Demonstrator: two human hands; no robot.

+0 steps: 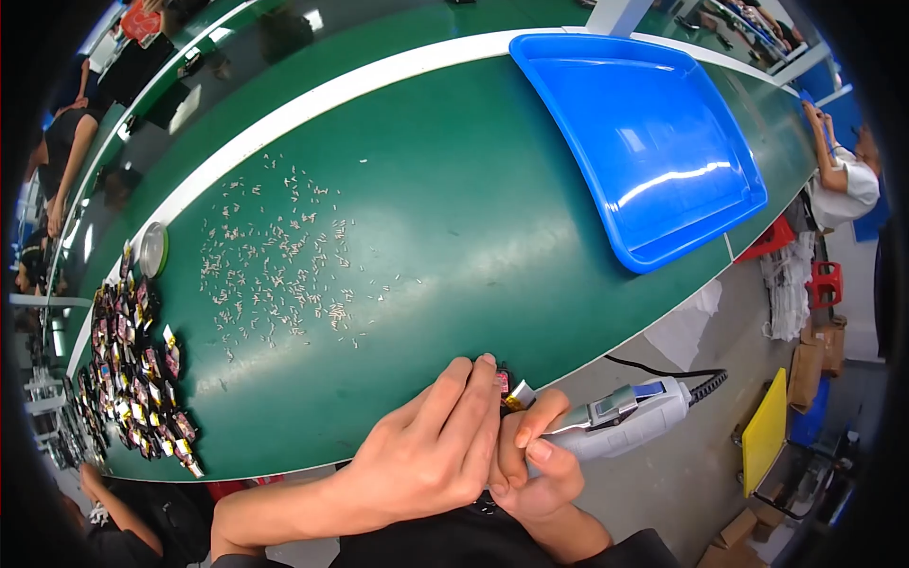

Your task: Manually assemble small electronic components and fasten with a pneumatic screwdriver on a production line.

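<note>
Near the table's front edge my two hands are close together. My left hand (440, 435) curls with its fingertips over a small black part with a pink face and a yellow-and-white tag (516, 394), which shows partly past the fingers. My right hand (542, 464) is closed in a pinch beside it; what lies between thumb and forefinger I cannot make out. A grey corded hand tool (625, 417) reaches from the right up to the right fingers, its narrow end against them. Whether those fingers grip it is not clear.
A heap of similar black parts (133, 369) covers the table's left end, by a round green-rimmed container (153, 249). Tiny pale pieces (279, 265) lie scattered mid-table. A large blue tray (653, 142) stands far right. A yellow-topped cart (765, 431) and cartons occupy the floor; other people sit around.
</note>
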